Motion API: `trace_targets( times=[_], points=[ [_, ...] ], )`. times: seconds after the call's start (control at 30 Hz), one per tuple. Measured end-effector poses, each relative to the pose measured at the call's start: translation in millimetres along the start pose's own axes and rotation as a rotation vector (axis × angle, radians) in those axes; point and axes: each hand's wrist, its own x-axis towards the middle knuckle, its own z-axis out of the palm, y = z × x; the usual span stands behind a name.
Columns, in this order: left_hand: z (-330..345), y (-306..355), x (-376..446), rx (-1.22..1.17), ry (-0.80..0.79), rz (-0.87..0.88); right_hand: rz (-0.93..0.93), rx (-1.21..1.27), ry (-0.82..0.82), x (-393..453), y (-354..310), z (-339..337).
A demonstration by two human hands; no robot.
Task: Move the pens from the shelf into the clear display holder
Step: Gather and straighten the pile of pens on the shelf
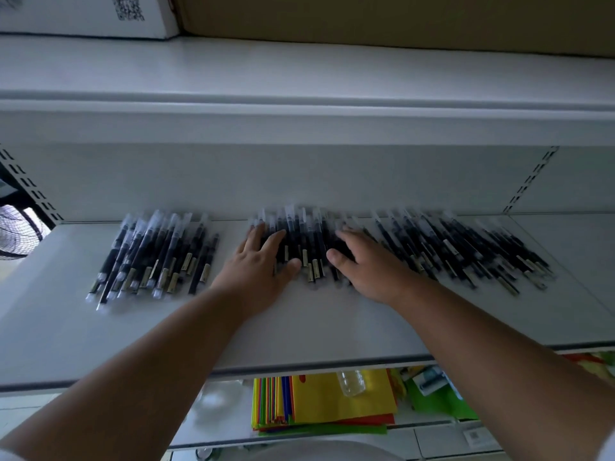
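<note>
Several black pens with clear caps lie in three heaps on a white shelf [299,327]. The left heap [156,257] and the right heap [466,251] lie untouched. My left hand [259,264] rests palm down on the left side of the middle heap [306,241], fingers spread over the pens. My right hand [362,264] lies on that heap's right side, fingers curled onto the pens. Neither hand has lifted a pen. No clear display holder is in view. The frame is motion-blurred.
A higher white shelf [299,104] overhangs, carrying a white box [100,15] and a brown carton [399,21]. Under the pen shelf lie stacked coloured paper sheets [326,404] and a clear plastic bottle [351,382]. A fan [16,231] stands at the far left.
</note>
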Motion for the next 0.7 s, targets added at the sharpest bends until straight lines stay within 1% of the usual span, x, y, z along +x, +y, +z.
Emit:
trace_targets(
  times=[0.17,0.3,0.43,0.5,0.57,0.63,0.7],
  points=[
    [0,6,12,0.009,-0.006,-0.023,0.041,-0.029,0.02,16,-23,19],
    [-3,6,11,-0.018,0.024,-0.017,0.086,-0.032,0.062,29,-31,26],
    [-3,4,3,-0.058,0.06,0.035,0.011,0.064,0.016,28,-35,28],
    [-4,4,4,-0.115,0.084,-0.006,0.001,0.089,0.008,28,-37,29],
    [-7,5,7,-0.165,0.082,-0.075,0.055,0.112,0.042,30,-38,30],
    [-8,6,9,-0.154,0.064,-0.085,0.094,0.138,0.057,34,-40,30],
    [-7,7,10,-0.118,0.05,-0.07,0.081,0.129,0.04,37,-45,33]
  ],
)
